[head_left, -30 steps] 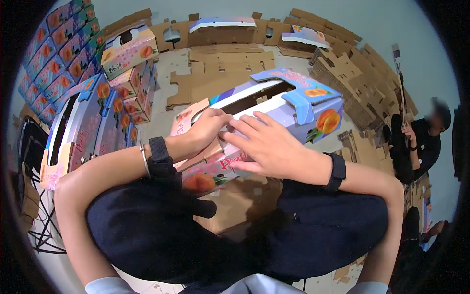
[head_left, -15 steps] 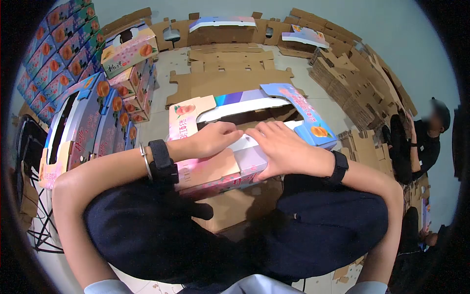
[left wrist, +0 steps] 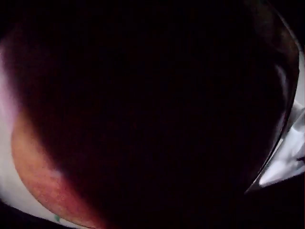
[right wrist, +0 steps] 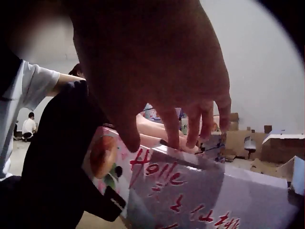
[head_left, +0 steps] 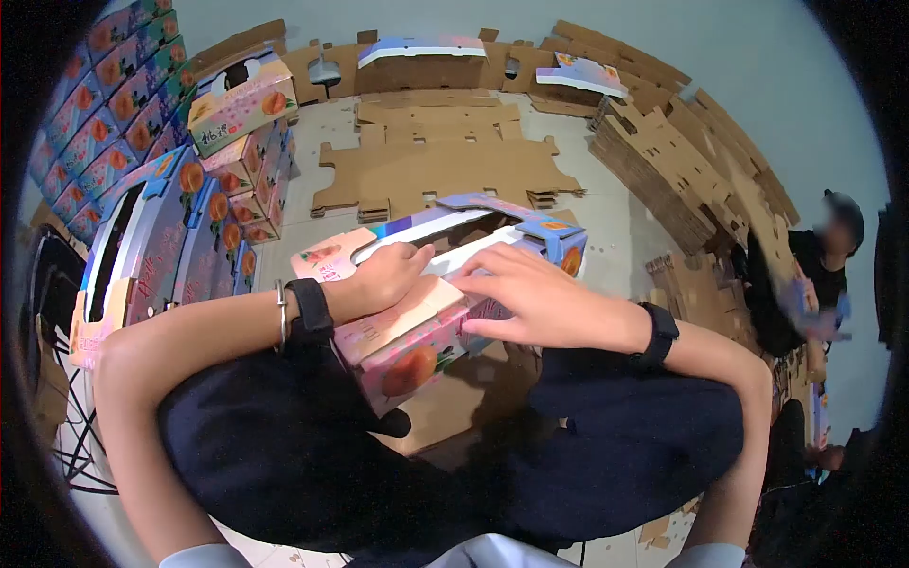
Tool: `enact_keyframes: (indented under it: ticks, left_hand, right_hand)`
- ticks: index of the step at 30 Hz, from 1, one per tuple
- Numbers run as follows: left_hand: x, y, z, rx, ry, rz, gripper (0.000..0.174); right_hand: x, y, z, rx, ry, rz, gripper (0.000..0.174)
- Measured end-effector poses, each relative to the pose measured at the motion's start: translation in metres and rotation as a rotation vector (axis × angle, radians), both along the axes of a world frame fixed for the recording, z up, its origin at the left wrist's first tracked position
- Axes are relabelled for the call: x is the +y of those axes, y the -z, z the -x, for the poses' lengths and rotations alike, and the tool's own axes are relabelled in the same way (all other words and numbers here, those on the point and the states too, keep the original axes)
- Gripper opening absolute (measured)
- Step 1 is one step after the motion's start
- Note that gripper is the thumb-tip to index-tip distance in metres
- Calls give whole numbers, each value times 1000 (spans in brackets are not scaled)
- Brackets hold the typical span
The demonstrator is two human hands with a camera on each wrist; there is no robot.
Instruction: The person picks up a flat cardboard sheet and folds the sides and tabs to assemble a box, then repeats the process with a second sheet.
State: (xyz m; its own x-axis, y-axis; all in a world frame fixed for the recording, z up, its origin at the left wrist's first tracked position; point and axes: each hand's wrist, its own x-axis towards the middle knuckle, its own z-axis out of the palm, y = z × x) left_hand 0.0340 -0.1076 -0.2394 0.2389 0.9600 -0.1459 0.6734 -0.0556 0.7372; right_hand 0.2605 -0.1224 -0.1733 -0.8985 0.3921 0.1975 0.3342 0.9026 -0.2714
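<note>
A printed peach carton [head_left: 407, 369] with a long slot in its top lies tilted across the person's knees in the head view. Near the slot's left end, the left hand [head_left: 383, 276] presses on the carton's top beside a peach-coloured flap [head_left: 407, 312]. My right hand [head_left: 559, 298] is spread over the near top edge, its fingertips at the white strip. From the right wrist, the right hand [right wrist: 157, 62] reaches down over the carton's lettered side [right wrist: 190, 191]. Darkness fills most of the left wrist view; a printed peach [left wrist: 43, 176] shows at lower left.
Finished-looking cartons [head_left: 142, 246] stand at left, before a tall stack of cartons [head_left: 104, 104]. Flat brown cardboard [head_left: 445, 166] lies on the floor ahead, with piled cardboard sheets [head_left: 663, 175] at right. Another person [head_left: 824, 256] sits at far right.
The carton first tipped so its top faced me, then tilted back and shifted left. Both hands stayed on its top; the right hand's fingers have spread and lifted somewhat.
</note>
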Motion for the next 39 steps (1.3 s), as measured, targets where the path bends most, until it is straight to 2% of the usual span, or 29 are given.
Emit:
enact_keyframes:
  ticks: [2,6,8,10,12,15,19,21,24,29,31,32,34,35,37,39]
  left_hand:
    - [0,-2,2,58,-19,-56,60]
    - [2,-9,4,11,-67,42,61]
    - [0,-11,2,30,-50,10,59]
    - [-5,-22,0,72,18,-12,56]
    - [-5,-22,0,113,85,-36,53]
    - [0,-15,1,95,118,18,48]
    - [-4,-15,6,125,158,-64,53]
    - [-2,-10,10,-15,44,-50,57]
    - [2,-10,15,-14,45,34,59]
    - [2,-9,21,-36,56,1,60]
    - [1,-9,23,-17,53,-22,60]
    - [0,-9,24,-23,37,1,59]
    - [0,-7,25,-32,25,23,59]
    - [-1,-6,25,-36,26,19,58]
    - [-1,-5,24,-37,30,11,57]
    - [-1,-4,25,-61,-34,-8,56]
  right_hand:
    - [0,3,1,34,78,271,42]
    - [5,15,9,178,101,383,39]
    - [9,18,13,224,178,664,34]
    - [9,22,20,307,187,682,30]
    - [11,23,23,258,386,906,26]
    - [11,25,26,312,399,988,24]
    - [8,19,31,370,404,1103,26]
    - [6,10,34,357,402,1122,26]
    - [6,7,38,346,384,1151,26]
    - [7,4,37,365,327,1206,26]
    - [10,10,38,412,194,1145,24]
    - [11,10,37,411,195,1144,24]
    - [10,8,37,251,177,887,22]
    - [11,12,37,252,182,887,22]
    - [12,22,41,435,63,651,19]
    - [12,23,42,430,81,676,19]
